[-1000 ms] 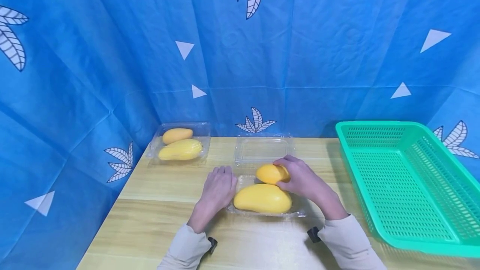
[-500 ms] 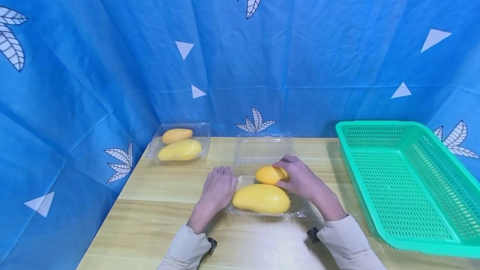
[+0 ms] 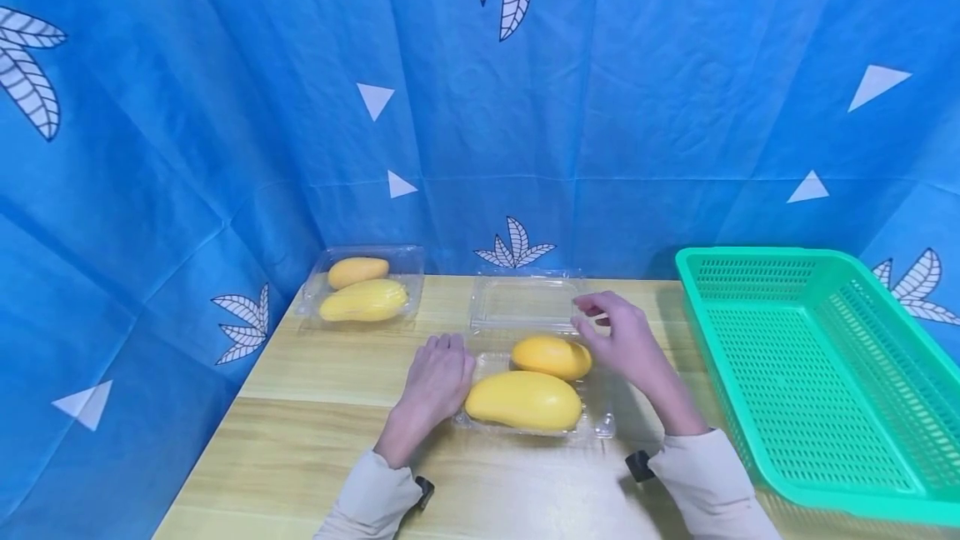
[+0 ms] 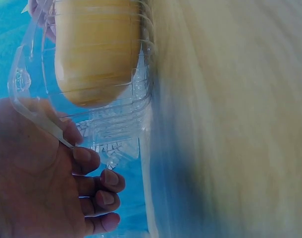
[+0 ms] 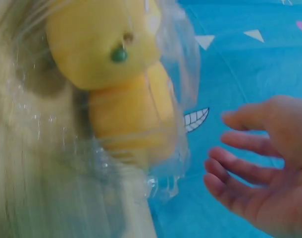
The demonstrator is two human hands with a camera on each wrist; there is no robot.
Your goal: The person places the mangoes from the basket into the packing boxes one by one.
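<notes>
Two yellow mangoes lie side by side in a clear plastic clamshell box [image 3: 604,419], whose lid [image 3: 525,298] is folded back behind it. The larger mango [image 3: 525,401] is at the front and the smaller mango [image 3: 551,357] behind it. At the box's left side, my left hand [image 3: 438,377] pinches the rim, its fingers curled at the edge in the left wrist view. My right hand [image 3: 626,340] is above the box's back right corner, holding nothing. Its fingers are loosely bent and apart from the mangoes in the right wrist view.
A second clear box [image 3: 414,261] with two yellow fruits stands at the back left of the wooden table [image 3: 300,440]. On the right is a green plastic basket [image 3: 780,490]. A blue patterned curtain [image 3: 480,123] hangs behind the table.
My right hand has let go of the smaller mango, which now rests behind the larger one, and has moved up and slightly right. The left hand has stayed at the box's rim.
</notes>
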